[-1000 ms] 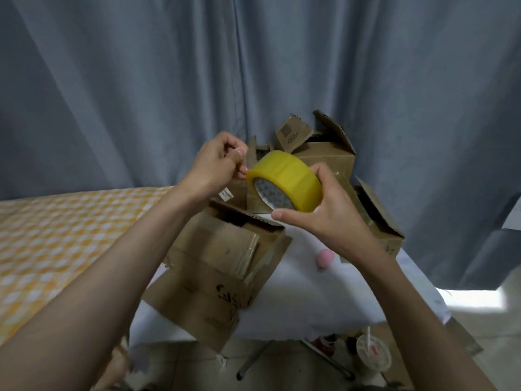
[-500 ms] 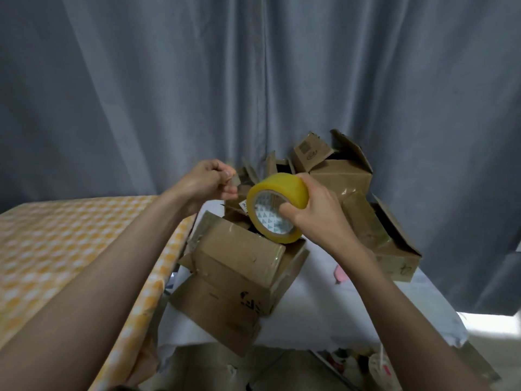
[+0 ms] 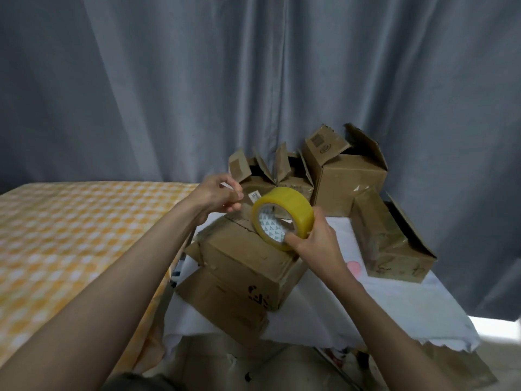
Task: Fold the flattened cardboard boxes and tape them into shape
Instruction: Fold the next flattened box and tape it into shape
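Observation:
My right hand (image 3: 315,244) grips a yellow tape roll (image 3: 283,217) just above the folded cardboard box (image 3: 239,255) at the table's near left. My left hand (image 3: 217,197) is to the left of the roll, fingers pinched on the pulled-out tape end, a clear strip stretching between hand and roll over the box's top seam. The box lies tilted on another flat cardboard piece (image 3: 220,303).
Several open-flapped boxes stand behind: one tall (image 3: 349,182), one at the right (image 3: 392,244), one at the back middle (image 3: 270,179). The table carries a white cloth (image 3: 366,306). A yellow checked bed (image 3: 70,235) lies left; a grey curtain hangs behind.
Both hands have dropped with the roll toward the box top, and the left hand has drawn the tape end away from the roll. The view has tilted upward.

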`<state>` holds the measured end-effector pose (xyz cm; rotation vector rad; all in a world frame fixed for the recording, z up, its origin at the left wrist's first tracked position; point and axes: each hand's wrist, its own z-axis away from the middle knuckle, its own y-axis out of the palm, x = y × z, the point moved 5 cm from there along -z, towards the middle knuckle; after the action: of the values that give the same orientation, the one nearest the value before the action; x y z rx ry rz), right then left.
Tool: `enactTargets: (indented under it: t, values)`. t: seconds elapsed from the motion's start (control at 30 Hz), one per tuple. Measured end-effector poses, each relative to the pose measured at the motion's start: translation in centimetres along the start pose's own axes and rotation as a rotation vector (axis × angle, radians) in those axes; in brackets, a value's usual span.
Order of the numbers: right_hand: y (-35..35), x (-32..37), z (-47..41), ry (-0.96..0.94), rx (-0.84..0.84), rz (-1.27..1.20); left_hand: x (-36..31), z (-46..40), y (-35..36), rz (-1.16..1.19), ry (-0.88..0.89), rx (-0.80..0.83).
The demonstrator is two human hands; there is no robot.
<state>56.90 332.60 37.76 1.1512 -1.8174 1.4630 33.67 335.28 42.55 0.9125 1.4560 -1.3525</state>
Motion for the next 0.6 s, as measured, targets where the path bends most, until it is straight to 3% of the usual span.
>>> enactTargets:
  t: [0.3, 0.6]
  values:
    - [-0.2, 1.7, -0.3, -0.049, 0.039, -0.141, 2.5, -0.9, -1.2, -0.045, -0.005, -0.047]
    - [1.4, 3.6, -0.8, -0.115, 0.183, -0.103, 4.2, -2.7, -4.5, -0.110, 0.010, -0.076]
